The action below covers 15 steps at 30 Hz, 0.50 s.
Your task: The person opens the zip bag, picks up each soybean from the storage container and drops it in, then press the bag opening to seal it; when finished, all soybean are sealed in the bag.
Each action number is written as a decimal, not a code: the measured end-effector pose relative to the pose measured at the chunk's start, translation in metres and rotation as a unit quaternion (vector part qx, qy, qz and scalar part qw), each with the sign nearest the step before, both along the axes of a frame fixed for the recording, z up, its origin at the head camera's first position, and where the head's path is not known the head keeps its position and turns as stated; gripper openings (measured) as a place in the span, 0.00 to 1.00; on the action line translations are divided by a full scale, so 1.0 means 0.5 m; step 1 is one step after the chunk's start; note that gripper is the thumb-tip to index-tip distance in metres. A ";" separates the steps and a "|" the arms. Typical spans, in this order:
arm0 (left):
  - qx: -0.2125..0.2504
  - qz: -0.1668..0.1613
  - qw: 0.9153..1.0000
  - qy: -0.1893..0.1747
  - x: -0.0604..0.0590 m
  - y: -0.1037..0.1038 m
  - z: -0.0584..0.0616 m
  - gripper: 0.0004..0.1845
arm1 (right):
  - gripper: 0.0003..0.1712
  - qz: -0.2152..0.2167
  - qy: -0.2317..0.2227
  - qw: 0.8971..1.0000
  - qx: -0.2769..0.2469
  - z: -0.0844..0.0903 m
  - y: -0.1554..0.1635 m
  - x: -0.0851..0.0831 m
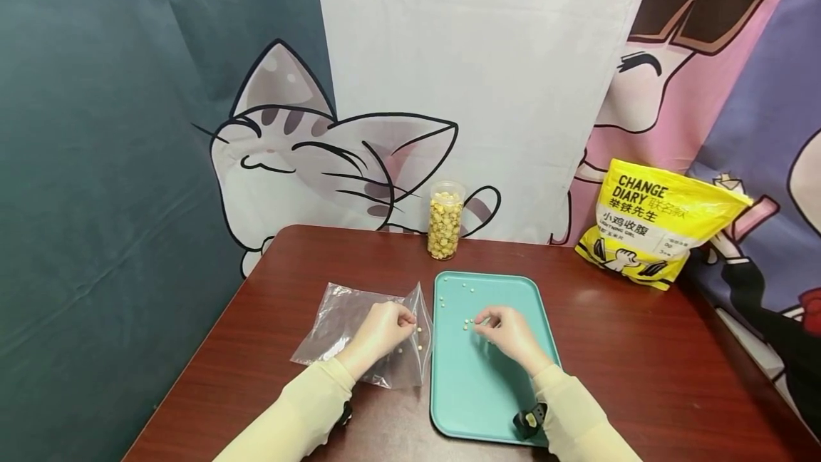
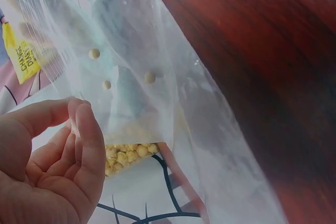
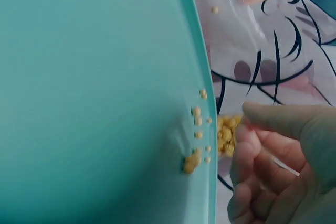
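My left hand (image 1: 381, 326) pinches the edge of a clear zip-lock bag (image 1: 333, 316) between thumb and forefinger. In the left wrist view the bag's side stands raised, with a few small pale-yellow balls (image 2: 94, 53) showing through the plastic. My right hand (image 1: 509, 334) hovers over the teal tray (image 1: 487, 398), fingers curled and the thumb close to the forefinger tip. Whether a ball is between those fingertips I cannot tell. Just by them, several pale-yellow balls (image 1: 465, 327) lie on the tray; others (image 3: 198, 120) are near its rim in the right wrist view.
Behind the tray stands a clear plastic jar (image 1: 445, 227) full of yellow balls. A yellow printed pouch (image 1: 654, 227) is at the table's back right. The brown table (image 1: 256, 348) ends against a cartoon-printed cloth backdrop (image 1: 385, 34).
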State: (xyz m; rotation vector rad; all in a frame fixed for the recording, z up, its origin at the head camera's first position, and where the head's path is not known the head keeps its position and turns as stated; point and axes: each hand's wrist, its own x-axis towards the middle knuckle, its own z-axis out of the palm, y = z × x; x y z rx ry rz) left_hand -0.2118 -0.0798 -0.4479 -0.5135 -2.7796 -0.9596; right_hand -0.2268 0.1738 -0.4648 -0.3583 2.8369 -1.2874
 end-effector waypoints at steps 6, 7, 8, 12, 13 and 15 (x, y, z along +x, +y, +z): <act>-0.005 0.002 1.000 0.003 0.001 0.000 0.005 0.04 | 0.03 -0.026 -0.046 0.998 0.025 -0.008 0.034 0.001; -0.005 0.003 1.000 0.002 0.001 0.000 0.006 0.04 | 0.04 -0.028 -0.053 0.998 0.031 -0.010 0.038 0.002; -0.006 0.003 1.000 0.003 0.001 0.001 0.006 0.04 | 0.04 -0.029 -0.059 0.997 0.038 -0.012 0.042 0.003; -0.005 -0.001 1.000 0.004 0.001 0.003 0.009 0.04 | 0.05 -0.034 -0.075 0.995 0.057 -0.018 0.048 0.007; -0.003 -0.001 1.000 0.003 0.000 0.004 0.009 0.04 | 0.05 -0.033 -0.075 0.995 0.061 -0.019 0.048 0.008; 0.001 -0.002 1.000 0.002 0.001 0.005 0.011 0.04 | 0.05 -0.034 -0.075 0.994 0.068 -0.020 0.048 0.009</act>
